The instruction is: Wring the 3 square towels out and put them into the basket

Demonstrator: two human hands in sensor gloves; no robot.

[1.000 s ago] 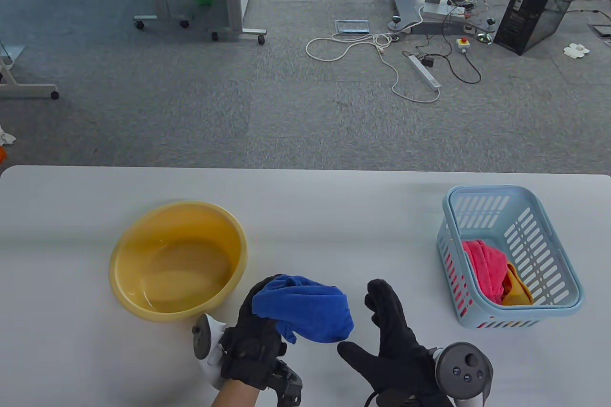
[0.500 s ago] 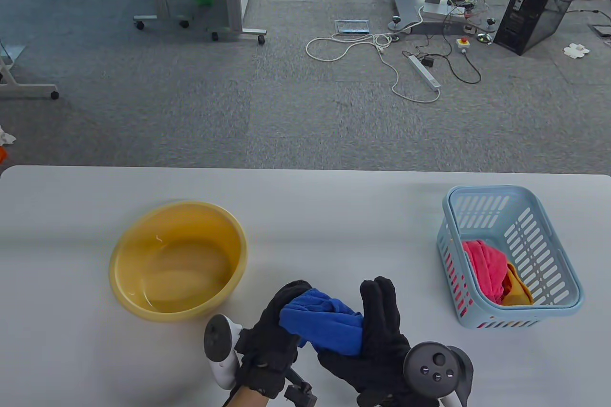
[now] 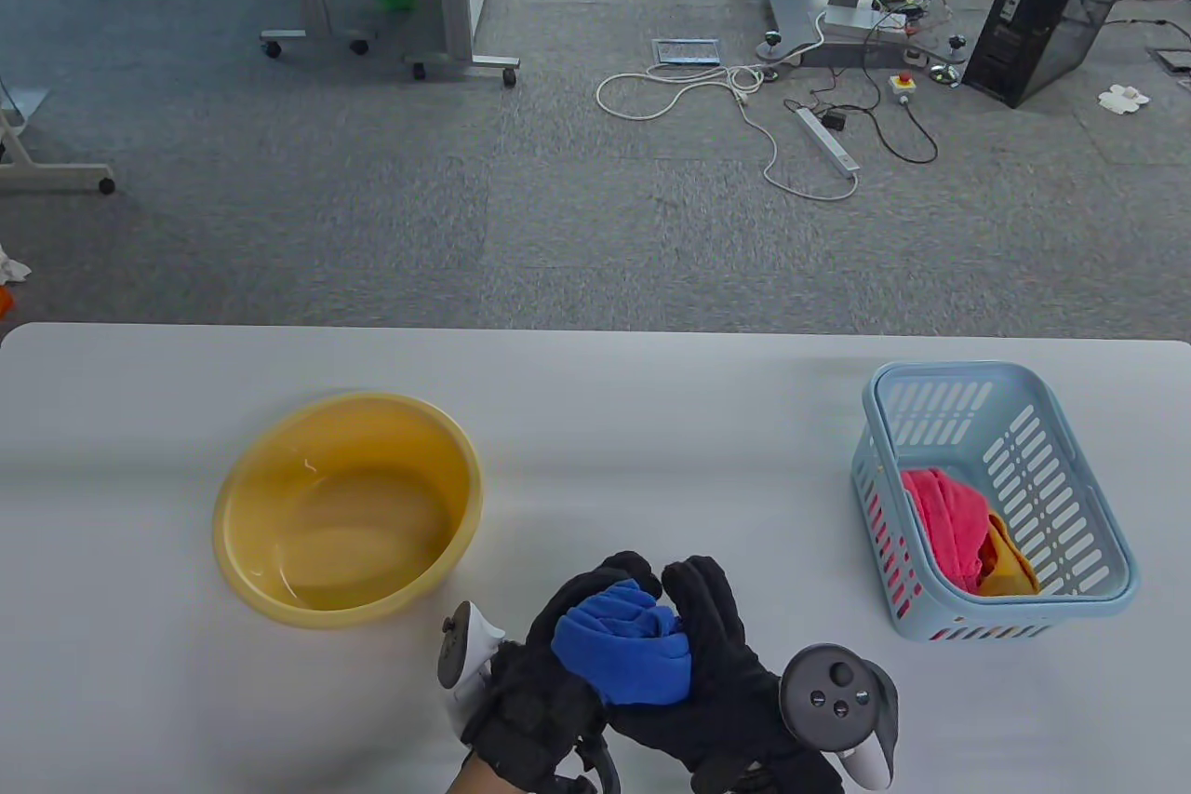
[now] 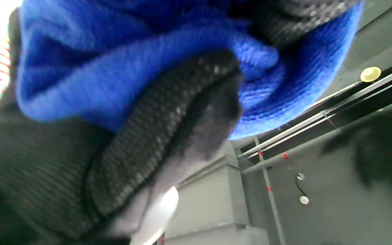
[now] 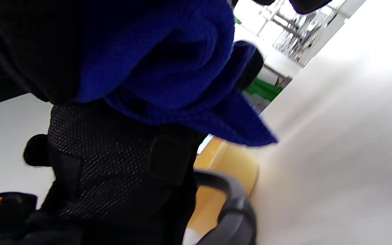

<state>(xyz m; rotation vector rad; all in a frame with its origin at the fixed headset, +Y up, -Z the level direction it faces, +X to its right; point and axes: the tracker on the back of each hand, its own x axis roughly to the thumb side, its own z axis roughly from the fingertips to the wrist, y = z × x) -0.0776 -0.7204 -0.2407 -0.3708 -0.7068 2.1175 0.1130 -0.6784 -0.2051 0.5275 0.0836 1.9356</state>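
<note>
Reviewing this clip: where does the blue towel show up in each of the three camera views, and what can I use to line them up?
Table view: blue towel bunched at bottom centre, gripped between left hand and right hand.
Left wrist view: fills the top, wrapped over a gloved finger.
Right wrist view: upper left to centre.
Shared landmark: yellow basin, also in the right wrist view.

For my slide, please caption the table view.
Both hands squeeze the blue towel between bowl and basket.

Blue towel (image 3: 625, 656), black gloves, yellow basin (image 3: 346, 507), pale blue slotted basket (image 3: 986, 496) holding pink towel (image 3: 947, 517) and orange towel (image 3: 1009, 567), white worktop (image 3: 651, 422)
</note>
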